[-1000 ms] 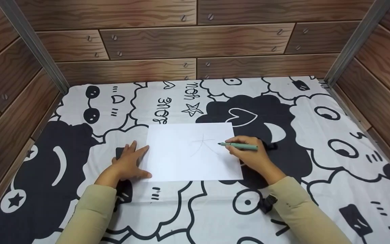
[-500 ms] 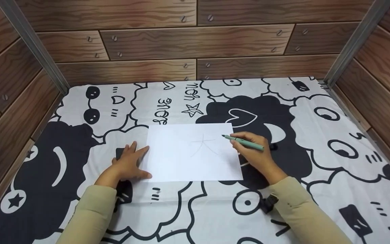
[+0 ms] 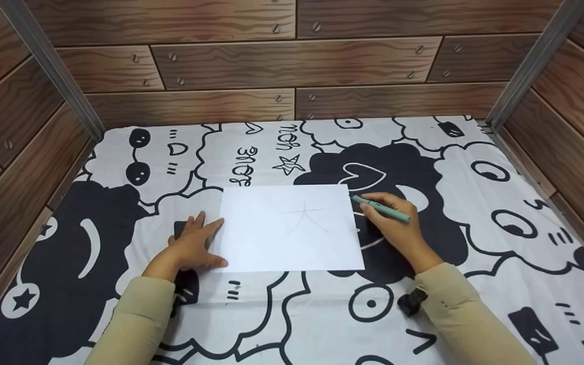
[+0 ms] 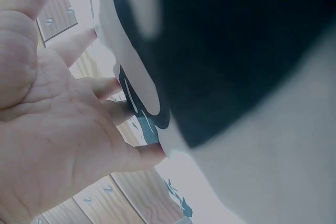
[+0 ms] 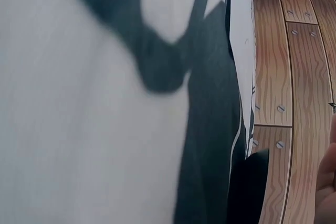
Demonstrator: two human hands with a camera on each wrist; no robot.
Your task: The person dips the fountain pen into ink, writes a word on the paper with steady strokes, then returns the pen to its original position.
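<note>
A white sheet of paper (image 3: 261, 228) lies on the patterned cloth in the head view, with thin strokes of a character drawn on its right half. My left hand (image 3: 194, 244) spreads its fingers at the sheet's left edge, thumb and index fingertips right at the border. In the left wrist view the left palm (image 4: 63, 114) shows with its fingertips down on the cloth. My right hand (image 3: 393, 220) pinches a green pen (image 3: 386, 209) just beyond the sheet's right edge, tip toward the paper. Only a sliver of the right hand (image 5: 326, 182) enters the right wrist view.
A black-and-white cartoon cloth (image 3: 251, 324) covers the table. Wood-print panels (image 3: 292, 61) stand at the back and both sides, with grey metal posts (image 3: 51, 66) at the corners. A small black device (image 3: 412, 300) sits at the right wrist.
My right hand has moved right with the pen, from over the sheet to past its right edge. The left hand and the paper have stayed put.
</note>
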